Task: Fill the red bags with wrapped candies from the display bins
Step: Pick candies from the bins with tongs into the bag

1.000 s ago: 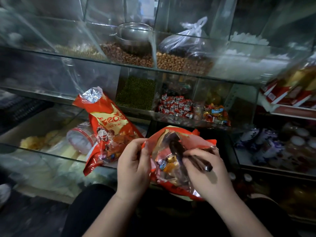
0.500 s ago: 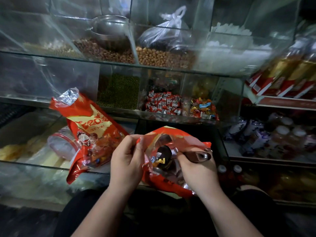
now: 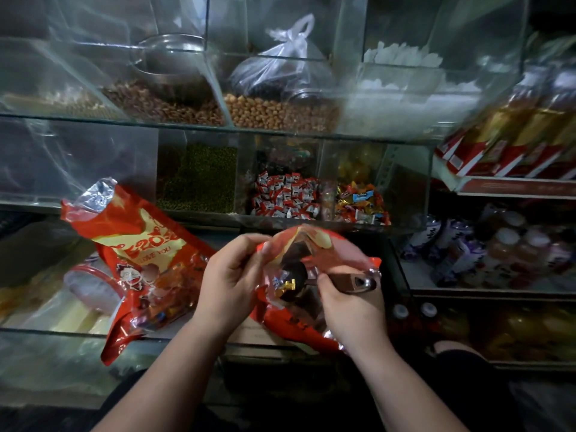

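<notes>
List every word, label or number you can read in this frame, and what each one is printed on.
"LOVE YOU": on the red bag lying at left, below its logo.
Logo lettering on that bag: too stylised to read.
Red-and-white candy wrappers: print too small.
Mixed candy wrappers: too small.
Red boxes at right: blurred.
Held red bag: crumpled, unreadable.
</notes>
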`<action>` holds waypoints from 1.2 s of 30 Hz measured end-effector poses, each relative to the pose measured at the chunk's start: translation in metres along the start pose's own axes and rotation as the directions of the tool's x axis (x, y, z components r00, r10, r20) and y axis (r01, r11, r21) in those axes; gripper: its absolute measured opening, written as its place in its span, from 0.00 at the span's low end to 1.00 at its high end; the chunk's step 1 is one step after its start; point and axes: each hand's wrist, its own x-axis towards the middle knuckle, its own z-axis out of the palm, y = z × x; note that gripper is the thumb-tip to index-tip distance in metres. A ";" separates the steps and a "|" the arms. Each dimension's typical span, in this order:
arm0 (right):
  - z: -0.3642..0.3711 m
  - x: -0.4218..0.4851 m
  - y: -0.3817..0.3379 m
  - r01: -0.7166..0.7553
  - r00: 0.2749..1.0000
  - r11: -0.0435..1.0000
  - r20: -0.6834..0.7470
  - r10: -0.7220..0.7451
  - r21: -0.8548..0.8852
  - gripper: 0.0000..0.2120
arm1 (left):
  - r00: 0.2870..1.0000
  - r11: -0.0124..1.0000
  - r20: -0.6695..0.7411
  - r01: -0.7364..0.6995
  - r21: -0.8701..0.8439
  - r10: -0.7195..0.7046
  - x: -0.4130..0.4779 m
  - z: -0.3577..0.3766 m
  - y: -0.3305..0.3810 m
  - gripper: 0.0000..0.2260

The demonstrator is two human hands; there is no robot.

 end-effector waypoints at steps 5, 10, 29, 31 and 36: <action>0.010 -0.001 0.019 -0.118 0.993 0.990 0.015 0.117 0.081 0.09 | 0.983 0.983 -0.036 0.179 -0.032 -0.180 -0.034 0.004 -0.014 0.06; 0.015 -0.012 0.016 -0.092 0.994 0.978 -0.041 0.102 0.189 0.09 | 0.975 0.979 -0.101 0.202 0.010 -0.200 -0.030 0.000 -0.010 0.07; 0.017 -0.025 0.016 -0.027 0.999 0.994 -0.023 0.029 0.101 0.17 | 0.964 0.972 -0.125 0.234 -0.005 -0.233 -0.021 0.001 0.002 0.09; 0.021 -0.019 0.015 -0.083 0.997 0.993 0.000 0.084 0.078 0.10 | 0.962 0.971 -0.137 0.239 0.006 -0.236 -0.021 0.000 0.004 0.09; 0.022 -0.011 0.020 -0.316 0.946 0.870 0.051 0.321 0.378 0.17 | 0.954 0.959 -0.104 0.282 -0.004 -0.281 -0.022 0.004 0.008 0.12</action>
